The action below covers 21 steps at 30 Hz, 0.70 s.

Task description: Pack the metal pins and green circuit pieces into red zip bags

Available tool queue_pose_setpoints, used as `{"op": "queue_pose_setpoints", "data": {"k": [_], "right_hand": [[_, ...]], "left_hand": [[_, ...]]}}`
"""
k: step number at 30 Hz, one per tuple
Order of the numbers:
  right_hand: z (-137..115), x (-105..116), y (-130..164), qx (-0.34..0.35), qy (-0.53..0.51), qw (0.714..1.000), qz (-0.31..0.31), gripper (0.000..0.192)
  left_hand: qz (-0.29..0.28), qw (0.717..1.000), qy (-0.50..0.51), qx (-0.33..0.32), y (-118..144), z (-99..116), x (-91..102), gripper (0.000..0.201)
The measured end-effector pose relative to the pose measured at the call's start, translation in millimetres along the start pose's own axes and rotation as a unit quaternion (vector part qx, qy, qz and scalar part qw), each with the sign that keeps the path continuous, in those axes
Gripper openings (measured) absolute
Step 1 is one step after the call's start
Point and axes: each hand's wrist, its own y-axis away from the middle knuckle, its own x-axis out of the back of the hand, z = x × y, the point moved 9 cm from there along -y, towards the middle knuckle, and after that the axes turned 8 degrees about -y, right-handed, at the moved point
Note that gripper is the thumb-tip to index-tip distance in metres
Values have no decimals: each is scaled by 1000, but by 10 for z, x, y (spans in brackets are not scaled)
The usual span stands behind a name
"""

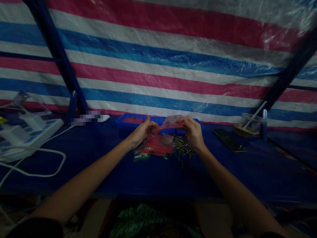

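My left hand [142, 132] and my right hand [194, 134] hold a small pink transparent plastic bag [171, 122] between them, above the blue table [123, 165]. Each hand pinches one end of the bag with its fingertips. Right below the hands lies a stack of red plastic bags [156, 147]. A pile of small metal pins [183, 148] lies just right of that stack, under my right hand. A blue tray [133, 121] stands behind the hands.
A dark phone [229, 140] lies right of my right hand. Further right stands a clear plastic cup with a straw [250, 125]. At the left are a white power strip [29, 130] and white cables [37, 165]. A striped tarp [158, 66] hangs behind the table.
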Motion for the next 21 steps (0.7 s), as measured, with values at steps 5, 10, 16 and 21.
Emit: {"op": "queue_pose_setpoints", "data": {"k": [5,10,16,21], "right_hand": [[-142,-154,131,92,137,986,-36,10],[-157,-266,167,135,222,963,-77,11],[110,-164,87,44,296,954,-27,24],[481,-133,126,-158,80,984,0,56]], "left_hand": [[-19,992,108,67,9,-154,-86,36],[0,993,118,2,5,-42,-74,29],[140,950,-190,-207,151,433,130,20],[151,783,-437,-416,498,765,-156,18]]}}
